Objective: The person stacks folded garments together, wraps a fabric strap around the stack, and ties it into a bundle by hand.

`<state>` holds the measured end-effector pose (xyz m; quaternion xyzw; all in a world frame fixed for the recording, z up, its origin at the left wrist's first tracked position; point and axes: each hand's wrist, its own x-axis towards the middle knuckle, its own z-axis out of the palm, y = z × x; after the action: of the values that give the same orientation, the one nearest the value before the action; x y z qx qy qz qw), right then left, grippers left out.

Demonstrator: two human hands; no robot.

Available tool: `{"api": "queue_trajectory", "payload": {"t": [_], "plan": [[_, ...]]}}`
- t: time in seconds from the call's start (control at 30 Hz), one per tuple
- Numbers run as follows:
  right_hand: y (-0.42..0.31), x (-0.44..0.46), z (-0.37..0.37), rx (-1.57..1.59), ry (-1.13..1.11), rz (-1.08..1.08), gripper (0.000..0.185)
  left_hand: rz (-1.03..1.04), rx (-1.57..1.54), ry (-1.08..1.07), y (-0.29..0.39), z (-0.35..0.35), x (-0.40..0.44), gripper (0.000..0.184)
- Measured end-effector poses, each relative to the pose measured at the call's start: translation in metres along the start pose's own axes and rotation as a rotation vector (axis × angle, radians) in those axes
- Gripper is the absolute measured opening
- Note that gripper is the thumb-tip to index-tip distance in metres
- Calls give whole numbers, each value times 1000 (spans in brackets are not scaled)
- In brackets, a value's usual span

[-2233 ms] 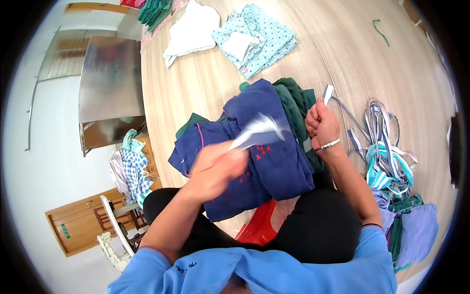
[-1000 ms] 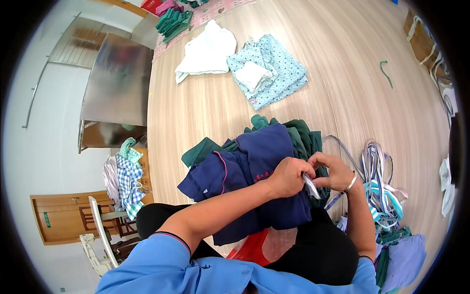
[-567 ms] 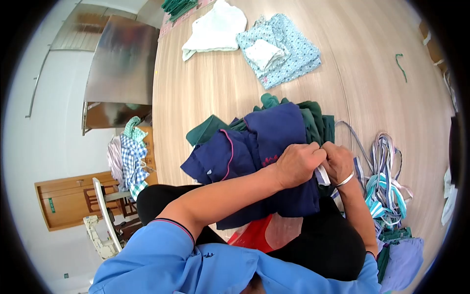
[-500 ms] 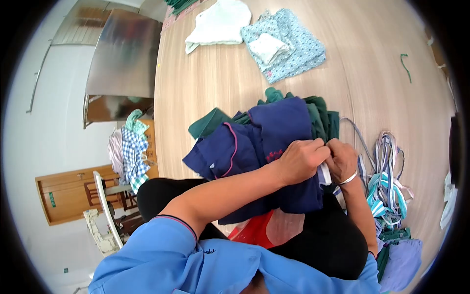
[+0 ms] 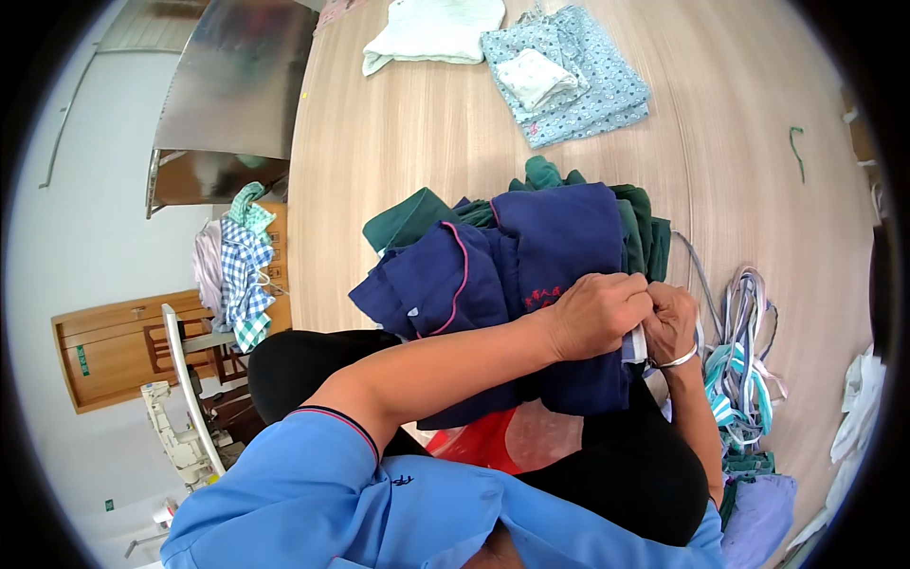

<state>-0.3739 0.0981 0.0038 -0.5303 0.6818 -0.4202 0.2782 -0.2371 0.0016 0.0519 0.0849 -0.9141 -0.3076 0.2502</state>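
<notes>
A folded navy garment [image 5: 559, 228] with pink piping and red lettering lies on top of dark green folded cloth [image 5: 412, 220], making a thick bundle near my lap. At the bundle's right side, my left hand [image 5: 602, 313] is closed, its fingertips pinched together. My right hand [image 5: 671, 321], with a white band at the wrist, is closed right beside it, the two almost touching. A striped white-and-grey cloth strip [image 5: 634, 346] comes out below the fingers against the navy cloth. Its upper part is hidden inside my hands.
On the wooden table, a pale folded cloth [image 5: 436, 33] and a blue patterned garment [image 5: 611, 90] lie beyond the bundle. Striped strips [image 5: 744, 360] are heaped to the right, near purple cloth [image 5: 761, 517]. A green string [image 5: 797, 155] lies farther right. Checked cloth [image 5: 245, 261] hangs at left.
The camera view has shifted slightly, so the background sits a little differently. Both hands stay closed together at the bundle's right side, with only a small change in their fingers.
</notes>
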Motion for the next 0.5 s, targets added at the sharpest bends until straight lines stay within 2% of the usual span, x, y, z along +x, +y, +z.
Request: {"api": "queue_trajectory", "payload": {"t": [0.07, 0.1, 0.17, 0.2, 0.3, 0.5], "plan": [[5, -4, -5, 418, -171, 240, 13, 22, -9, 35, 0, 2, -2, 9], [1, -5, -8, 409, -181, 234, 13, 36, -8, 62, -1, 1, -3, 9], [-11, -4, -12, 970, -124, 517, 19, 40, 2, 59, -2, -1, -5, 8], [-11, -3, -15, 1061, -140, 480, 24, 57, 7, 52, -2, -1, -6, 8], [-5, -3, -7, 1130, -106, 485, 22, 77, 9, 92, -2, 2, -6, 10], [-7, 6, 2, 976, -7, 553, 18, 54, -8, 103, 0, -4, -7, 13]]}}
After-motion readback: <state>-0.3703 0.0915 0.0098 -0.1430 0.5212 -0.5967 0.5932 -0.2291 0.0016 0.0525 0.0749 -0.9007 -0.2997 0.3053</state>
